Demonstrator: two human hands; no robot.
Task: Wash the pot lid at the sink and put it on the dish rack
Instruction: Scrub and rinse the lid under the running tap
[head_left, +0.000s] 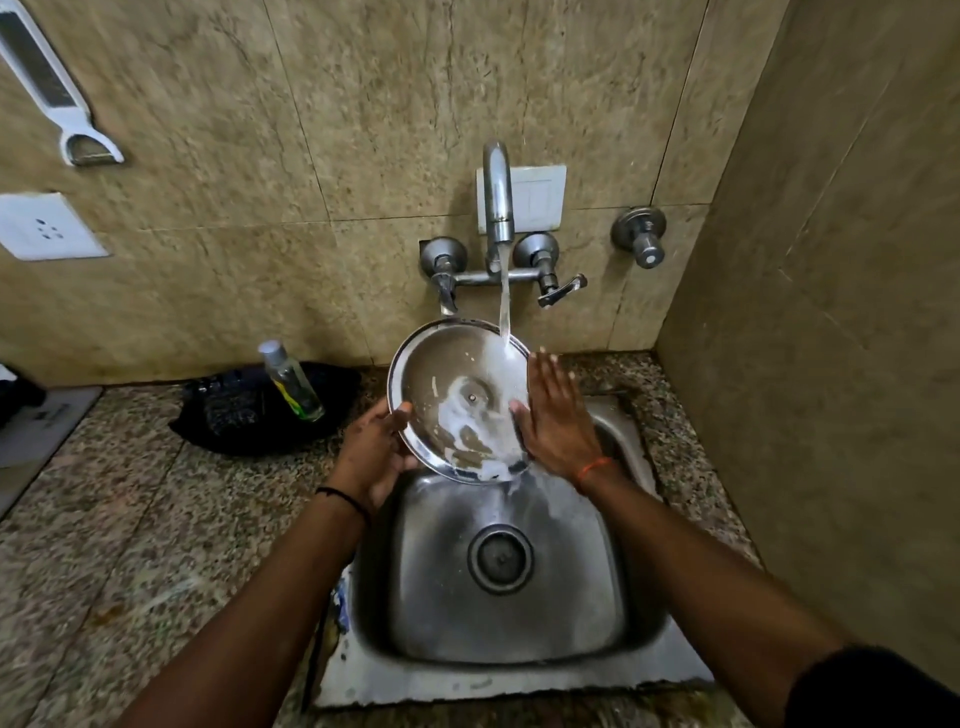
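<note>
A round steel pot lid (447, 374) is held tilted over the steel sink (597, 613), its inner side facing me with white suds running down to its lower rim. Water from the tap (497, 197) falls onto its upper right edge. My left hand (376, 449) grips the lid's left rim, thumb on the inner face. My right hand (556, 415) lies flat with straight fingers against the lid's right side. No dish rack is in view.
A clear bottle (292, 382) stands on a black cloth (239, 415) on the speckled counter (156, 545) left of the sink. Two tap handles (550, 280) flank the spout. A side wall (831, 312) closes in on the right. A peeler (57, 98) hangs upper left.
</note>
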